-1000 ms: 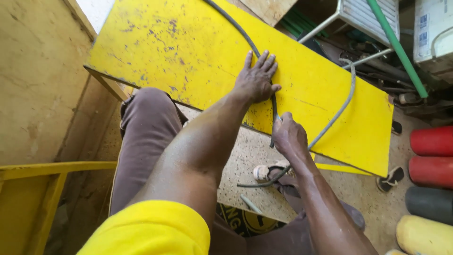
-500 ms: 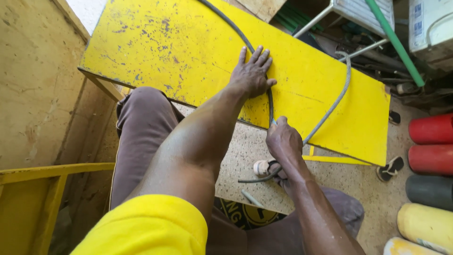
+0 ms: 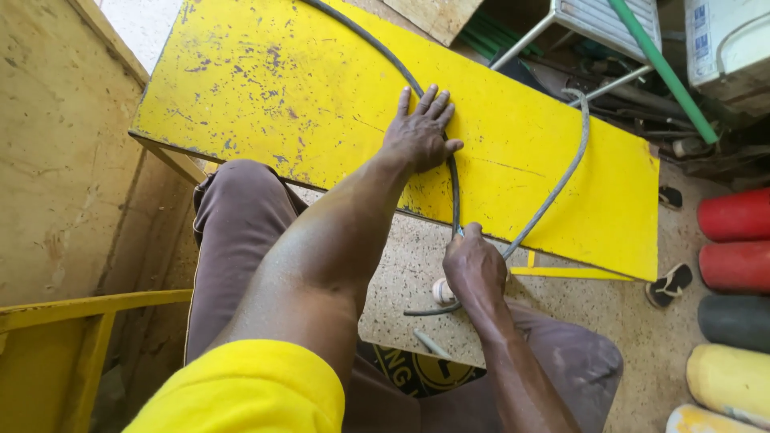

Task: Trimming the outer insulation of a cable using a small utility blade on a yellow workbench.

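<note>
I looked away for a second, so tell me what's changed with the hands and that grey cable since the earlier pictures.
The right hand slid down the grey cable, from over the yellow board to just below its near edge, gripping the cable throughout. The left hand stayed flat on the board, pinning the cable, and the loop kept its shape.

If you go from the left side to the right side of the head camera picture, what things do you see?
Brown plywood wall → left hand flat on the yellow board → right hand gripping the grey cable → black sandal → red cylinder.
</note>
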